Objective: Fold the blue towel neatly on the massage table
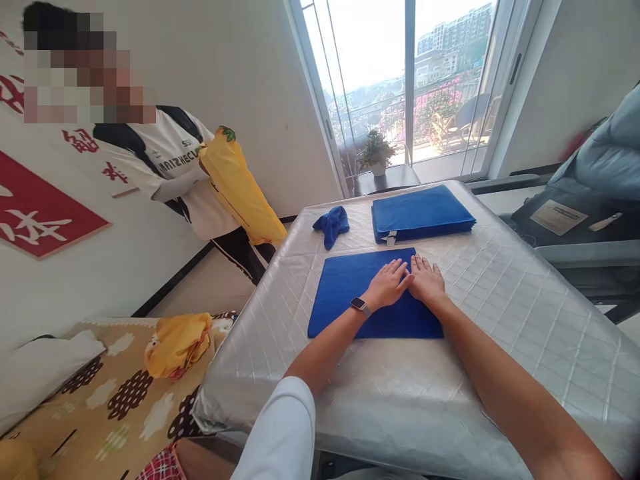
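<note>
A folded blue cloth [345,293] lies flat on the silver-covered table. My left hand [388,283], with a watch [358,304] on its wrist, rests on the cloth with fingers stretched out. Flat beside it, my right hand [426,277] presses at the cloth's right edge, its fingers also extended. The two hands touch near the thumbs. Neither hand grasps anything. Beyond them is a stack of folded blue cloths [423,210] with a white tag at its near side. A small crumpled blue cloth [333,227] lies to the left of the stack.
The table [540,320] has a quilted silver cover. At the left another person [185,173] stands holding a yellow cloth item [245,190]. A bed [100,413] with a patterned sheet lies low at left. A potted plant [377,152] on a chair stands by the window.
</note>
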`<state>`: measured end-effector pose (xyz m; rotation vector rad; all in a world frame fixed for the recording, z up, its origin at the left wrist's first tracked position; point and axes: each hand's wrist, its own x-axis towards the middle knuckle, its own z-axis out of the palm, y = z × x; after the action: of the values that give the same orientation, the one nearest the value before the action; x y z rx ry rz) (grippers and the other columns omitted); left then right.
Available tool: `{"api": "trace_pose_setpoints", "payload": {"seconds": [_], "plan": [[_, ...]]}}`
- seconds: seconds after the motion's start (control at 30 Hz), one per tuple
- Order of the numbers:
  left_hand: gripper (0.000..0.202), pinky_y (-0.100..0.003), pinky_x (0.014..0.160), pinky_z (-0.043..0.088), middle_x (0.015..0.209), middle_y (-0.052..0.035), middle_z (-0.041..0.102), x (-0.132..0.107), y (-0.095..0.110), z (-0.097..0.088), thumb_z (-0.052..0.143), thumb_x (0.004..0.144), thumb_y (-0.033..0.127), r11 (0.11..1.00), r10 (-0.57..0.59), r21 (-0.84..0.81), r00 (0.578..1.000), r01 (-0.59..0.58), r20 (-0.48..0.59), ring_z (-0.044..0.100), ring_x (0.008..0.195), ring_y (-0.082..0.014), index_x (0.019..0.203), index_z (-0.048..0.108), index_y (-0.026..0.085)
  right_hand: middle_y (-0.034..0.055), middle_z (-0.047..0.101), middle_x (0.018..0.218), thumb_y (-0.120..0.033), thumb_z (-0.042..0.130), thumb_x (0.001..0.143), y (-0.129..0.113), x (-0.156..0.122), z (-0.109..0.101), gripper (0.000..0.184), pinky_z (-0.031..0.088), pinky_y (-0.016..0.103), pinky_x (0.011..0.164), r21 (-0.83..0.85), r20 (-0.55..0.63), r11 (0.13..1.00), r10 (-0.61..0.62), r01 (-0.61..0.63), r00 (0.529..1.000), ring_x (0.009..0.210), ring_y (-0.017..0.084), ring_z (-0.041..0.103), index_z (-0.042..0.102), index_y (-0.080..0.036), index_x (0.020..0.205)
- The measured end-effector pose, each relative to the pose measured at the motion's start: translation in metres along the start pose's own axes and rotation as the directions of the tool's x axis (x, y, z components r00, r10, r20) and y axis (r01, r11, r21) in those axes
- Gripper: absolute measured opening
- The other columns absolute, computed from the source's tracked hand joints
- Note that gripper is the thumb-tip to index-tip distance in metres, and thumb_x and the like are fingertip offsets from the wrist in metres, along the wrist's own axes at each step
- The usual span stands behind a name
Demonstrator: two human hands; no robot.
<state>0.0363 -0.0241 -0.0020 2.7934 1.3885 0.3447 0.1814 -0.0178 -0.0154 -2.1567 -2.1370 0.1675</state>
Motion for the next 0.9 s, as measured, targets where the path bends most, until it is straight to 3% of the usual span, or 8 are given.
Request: {"api": "trace_pose_setpoints", "payload": {"seconds": [0.1,0.2,0.3,0.43,0.63,0.7,0.9], "plan": [[0.062,-0.042,0.124,0.025,0.162,-0.0116,0.037,0.032,0.014,0.014,0.013,0.108,0.05,0.998,-0.067,-0.01,0.998,0.067,0.012,0.028,0.152,-0.0211,0.156,0.034,0.017,0.0074,0.013,0.169,-0.029,0.024,0.099,0.003,-0.003,-0.001,0.066,0.015,0.045,0.125,-0.055,0.025,0.998,-0.03,0.032,0.999,0.155,0.023,0.015,0.02,-0.009,0.162],[0.064,-0.042,0.125,0.022,0.163,-0.0091,0.035,0.036,0.011,0.02,0.01,0.107,0.052,0.996,-0.086,-0.003,0.995,0.086,0.051,0.026,0.152,-0.0208,0.158,0.03,0.02,0.007,0.014,0.169,-0.029,0.023,0.099,0.003,-0.003,0.0,0.066,0.015,0.045,0.124,-0.059,0.025,0.998,-0.026,0.027,0.999,0.154,0.023,0.015,0.02,-0.008,0.162],[0.068,-0.041,0.126,0.019,0.165,-0.0088,0.03,0.02,-0.009,0.017,0.01,0.105,0.056,0.994,-0.113,0.004,0.99,0.113,0.085,0.022,0.153,-0.0205,0.159,0.029,0.018,0.0085,0.018,0.168,-0.035,0.016,0.102,0.0,0.0,0.001,0.065,0.015,0.046,0.124,-0.018,-0.012,1.0,0.001,-0.002,1.0,0.154,0.023,0.018,0.022,-0.008,0.161],[0.076,-0.043,0.126,0.016,0.166,-0.0108,0.026,-0.018,-0.059,0.003,0.009,0.103,0.061,0.968,-0.253,0.029,0.961,0.251,0.109,0.019,0.154,-0.0226,0.159,0.03,0.014,0.0096,0.019,0.168,-0.042,0.014,0.103,-0.002,0.002,0.002,0.068,0.014,0.047,0.125,0.034,0.001,0.999,0.029,-0.029,1.0,0.153,0.023,0.019,0.023,-0.008,0.161],[0.081,-0.042,0.126,0.015,0.167,-0.0143,0.021,-0.076,-0.136,-0.018,0.008,0.102,0.062,0.836,-0.548,0.081,0.83,0.542,0.1,0.017,0.155,-0.026,0.159,0.025,0.008,0.008,0.017,0.168,-0.043,0.013,0.103,-0.001,0.003,0.0,0.069,0.013,0.046,0.125,0.027,0.017,0.999,0.033,-0.034,0.999,0.154,0.022,0.017,0.021,-0.008,0.161],[0.083,-0.041,0.126,0.016,0.167,-0.0152,0.02,-0.087,-0.147,-0.019,0.007,0.102,0.063,0.811,-0.585,0.075,0.807,0.58,0.079,0.018,0.154,-0.0261,0.159,0.025,0.007,0.0082,0.018,0.168,-0.043,0.013,0.103,-0.001,0.002,0.0,0.068,0.014,0.046,0.125,0.011,0.014,1.0,0.029,-0.029,0.999,0.154,0.022,0.018,0.021,-0.009,0.161],[0.087,-0.041,0.125,0.017,0.166,-0.0164,0.021,-0.088,-0.151,-0.013,0.008,0.1,0.067,0.813,-0.582,0.038,0.812,0.58,0.044,0.021,0.154,-0.0277,0.158,0.027,0.006,0.0078,0.022,0.167,-0.041,0.016,0.103,0.001,-0.002,-0.001,0.066,0.017,0.047,0.124,-0.087,-0.056,0.996,-0.036,0.031,0.998,0.153,0.026,0.02,0.026,-0.008,0.16]]}}
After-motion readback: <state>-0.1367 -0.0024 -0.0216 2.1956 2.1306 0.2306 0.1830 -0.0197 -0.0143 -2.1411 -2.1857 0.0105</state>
